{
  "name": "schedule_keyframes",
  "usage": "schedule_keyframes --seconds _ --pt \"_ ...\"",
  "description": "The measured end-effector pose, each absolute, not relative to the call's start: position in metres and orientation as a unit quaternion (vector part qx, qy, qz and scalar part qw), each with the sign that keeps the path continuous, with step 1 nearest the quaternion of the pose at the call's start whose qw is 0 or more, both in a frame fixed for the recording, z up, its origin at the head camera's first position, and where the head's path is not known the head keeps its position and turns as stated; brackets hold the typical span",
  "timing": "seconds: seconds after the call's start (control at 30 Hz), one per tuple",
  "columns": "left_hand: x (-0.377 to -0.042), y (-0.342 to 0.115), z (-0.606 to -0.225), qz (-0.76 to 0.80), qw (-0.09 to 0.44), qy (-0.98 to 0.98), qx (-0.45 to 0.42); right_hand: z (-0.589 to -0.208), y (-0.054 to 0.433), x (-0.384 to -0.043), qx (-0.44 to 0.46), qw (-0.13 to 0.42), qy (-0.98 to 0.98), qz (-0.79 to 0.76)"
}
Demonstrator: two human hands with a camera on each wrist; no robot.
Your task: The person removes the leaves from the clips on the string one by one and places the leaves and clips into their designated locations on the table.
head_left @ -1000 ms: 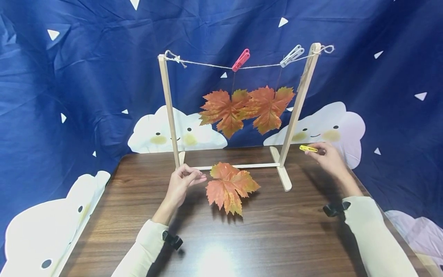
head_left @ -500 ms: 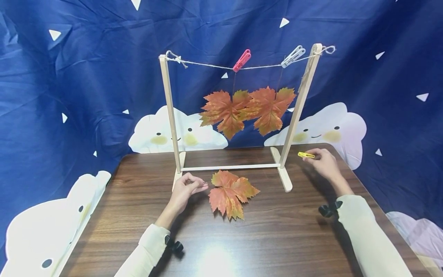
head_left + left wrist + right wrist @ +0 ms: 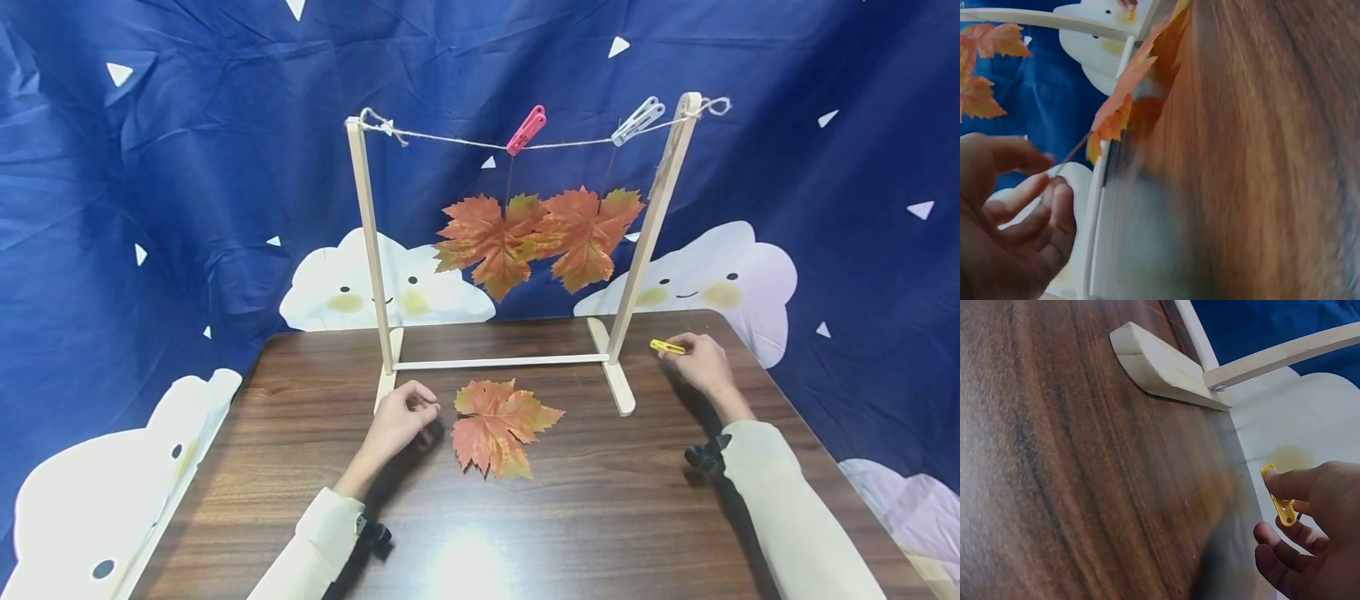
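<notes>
The left hand (image 3: 399,419) had the loose leaf (image 3: 498,425) by its stem (image 3: 1074,149), pinched between thumb and fingertips, presumably because a grip so far out left the blade flat and uncrumpled; the leaf slanted low over the table (image 3: 637,517) in front of the wooden stand (image 3: 647,242), though whether its far edge touched the tabletop could not be told. The right hand (image 3: 705,364) pinched a yellow clothespin (image 3: 667,347) between thumb and curled fingers, just beyond the stand's right foot (image 3: 618,387). Up on the string (image 3: 562,145), a pink clothespin (image 3: 527,130) and a pale grey clothespin (image 3: 638,122) leaned with their handle ends upward, seemingly so that they could clamp the stems of the middle leaf (image 3: 491,242) and the right-hand leaf (image 3: 588,237) to the line; those two hung overlapping at their edges. All three leaves were jagged and lobed, orange fading to yellow-green, with a look of printed fabric. The clothespins looked like slim moulded plastic, the yellow one pierced by a round hole at one end. The string was thin twisted twine looped about pale, smooth wooden posts, the foot round-ended, and the tabletop showed glossy dark brown grain
</notes>
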State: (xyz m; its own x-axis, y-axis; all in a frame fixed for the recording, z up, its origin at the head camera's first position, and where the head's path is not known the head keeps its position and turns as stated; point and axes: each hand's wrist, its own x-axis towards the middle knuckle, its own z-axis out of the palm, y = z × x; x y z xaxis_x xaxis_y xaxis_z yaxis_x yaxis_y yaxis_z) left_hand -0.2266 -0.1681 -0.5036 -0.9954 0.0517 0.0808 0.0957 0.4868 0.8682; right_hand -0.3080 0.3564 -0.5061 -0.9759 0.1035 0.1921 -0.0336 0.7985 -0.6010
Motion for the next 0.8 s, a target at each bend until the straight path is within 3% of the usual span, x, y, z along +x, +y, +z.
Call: schedule_keyframes --seconds 0.27,0.57,0.8 --pt "-0.223 -0.174 -0.505 -0.362 0.003 -0.924 -0.124 -0.516 0.357 -0.314 -0.024 0.093 -0.948 0.303" --pt "-0.221 -0.174 -0.512 -0.258 0.020 -0.953 -0.159 -0.521 0.354 -0.317 -0.029 0.084 -0.950 0.300" --pt "-0.222 -0.175 -0.514 -0.237 0.001 -0.959 -0.156 -0.521 0.351 -0.318 -0.050 0.075 -0.952 0.294"
